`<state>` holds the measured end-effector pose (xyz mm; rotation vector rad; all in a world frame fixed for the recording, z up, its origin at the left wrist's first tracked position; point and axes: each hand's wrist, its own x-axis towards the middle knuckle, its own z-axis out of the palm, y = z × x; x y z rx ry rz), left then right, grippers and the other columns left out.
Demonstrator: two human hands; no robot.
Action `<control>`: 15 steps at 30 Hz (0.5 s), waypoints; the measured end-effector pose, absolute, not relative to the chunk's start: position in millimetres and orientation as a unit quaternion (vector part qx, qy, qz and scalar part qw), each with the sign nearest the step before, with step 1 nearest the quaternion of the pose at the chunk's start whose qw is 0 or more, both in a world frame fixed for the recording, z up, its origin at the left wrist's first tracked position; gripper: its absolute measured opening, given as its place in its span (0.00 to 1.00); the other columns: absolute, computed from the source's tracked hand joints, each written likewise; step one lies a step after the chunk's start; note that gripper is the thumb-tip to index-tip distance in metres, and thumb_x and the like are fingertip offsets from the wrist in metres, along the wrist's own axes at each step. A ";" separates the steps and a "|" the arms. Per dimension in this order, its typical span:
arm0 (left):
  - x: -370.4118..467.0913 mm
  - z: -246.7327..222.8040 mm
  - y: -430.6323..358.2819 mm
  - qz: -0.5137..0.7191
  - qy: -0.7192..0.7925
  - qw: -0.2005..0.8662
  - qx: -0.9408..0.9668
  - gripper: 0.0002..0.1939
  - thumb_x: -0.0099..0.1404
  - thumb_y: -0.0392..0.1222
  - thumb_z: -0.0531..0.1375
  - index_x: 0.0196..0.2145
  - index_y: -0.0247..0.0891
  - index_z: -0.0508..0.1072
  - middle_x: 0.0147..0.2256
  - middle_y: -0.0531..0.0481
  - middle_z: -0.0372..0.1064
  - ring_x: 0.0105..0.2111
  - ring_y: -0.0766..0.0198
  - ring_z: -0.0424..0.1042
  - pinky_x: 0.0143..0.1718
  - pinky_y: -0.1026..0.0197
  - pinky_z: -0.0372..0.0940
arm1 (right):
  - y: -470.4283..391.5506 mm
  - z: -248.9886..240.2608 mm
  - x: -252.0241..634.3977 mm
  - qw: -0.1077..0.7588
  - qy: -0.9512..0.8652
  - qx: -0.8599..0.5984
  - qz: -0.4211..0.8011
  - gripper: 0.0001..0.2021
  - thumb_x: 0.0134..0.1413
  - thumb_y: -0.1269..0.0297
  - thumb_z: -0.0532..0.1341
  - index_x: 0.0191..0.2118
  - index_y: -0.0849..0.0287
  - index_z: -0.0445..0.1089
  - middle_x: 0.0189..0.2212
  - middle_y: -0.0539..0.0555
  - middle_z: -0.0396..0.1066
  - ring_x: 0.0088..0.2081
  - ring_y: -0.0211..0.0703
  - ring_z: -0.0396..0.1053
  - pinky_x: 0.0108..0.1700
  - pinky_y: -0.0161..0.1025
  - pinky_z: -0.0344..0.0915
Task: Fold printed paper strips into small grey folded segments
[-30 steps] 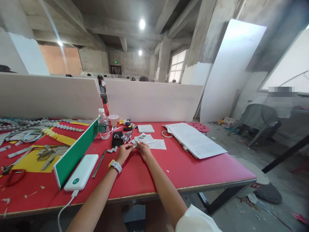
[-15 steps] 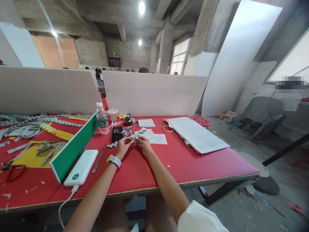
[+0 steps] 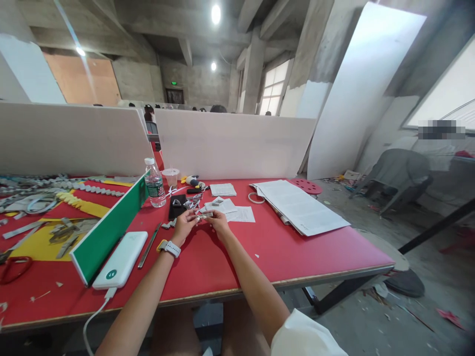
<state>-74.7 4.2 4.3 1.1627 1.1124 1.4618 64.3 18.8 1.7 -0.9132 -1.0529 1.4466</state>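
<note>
Between my two hands, above the red table (image 3: 267,252), is a small pale folded strip (image 3: 204,216). My left hand (image 3: 185,225), with a watch on its wrist, pinches the strip's left end. On the other end the fingers of my right hand (image 3: 217,221) are closed. Just beyond them lie white paper sheets (image 3: 243,214) and a black phone-like object (image 3: 177,206) with small folded grey-white pieces (image 3: 193,200) on and beside it. A few more folded pieces (image 3: 169,224) rest left of my left hand.
A green divider (image 3: 111,227), white power bank (image 3: 121,259), metal tweezers-like tool (image 3: 149,245) and water bottle (image 3: 155,183) stand or lie left. Large white sheets (image 3: 300,205) lie right. Beyond is a white partition (image 3: 237,143); a person sits far right.
The view has shifted slightly to the right. My hands have moved a little apart, and more of the pale strip shows between them.
</note>
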 end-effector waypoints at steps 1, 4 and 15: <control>-75.2 3.2 5.3 0.601 0.454 0.468 0.462 0.29 0.39 0.46 0.72 0.40 0.33 0.76 0.30 0.46 0.76 0.28 0.63 0.73 0.29 0.63 0.66 | 18.3 2.1 63.5 0.539 -0.446 -0.383 0.603 0.14 0.30 0.64 0.70 0.30 0.61 0.72 0.14 0.44 0.62 0.13 0.27 0.50 0.15 0.30 0.43; -76.6 -1.4 7.9 0.613 0.457 0.474 0.437 0.27 0.36 0.47 0.73 0.34 0.31 0.76 0.29 0.47 0.76 0.27 0.65 0.72 0.31 0.63 0.66 | 18.0 3.1 61.5 0.549 -0.435 -0.385 0.601 0.15 0.30 0.65 0.70 0.31 0.62 0.73 0.14 0.44 0.63 0.13 0.27 0.50 0.15 0.31 0.44; -77.2 -1.6 10.3 0.623 0.458 0.399 0.492 0.29 0.44 0.47 0.70 0.45 0.36 0.75 0.38 0.45 0.75 0.35 0.61 0.73 0.35 0.61 0.69 | 23.2 0.3 62.8 0.551 -0.424 -0.389 0.605 0.15 0.30 0.64 0.69 0.31 0.61 0.74 0.15 0.44 0.63 0.15 0.29 0.50 0.17 0.32 0.43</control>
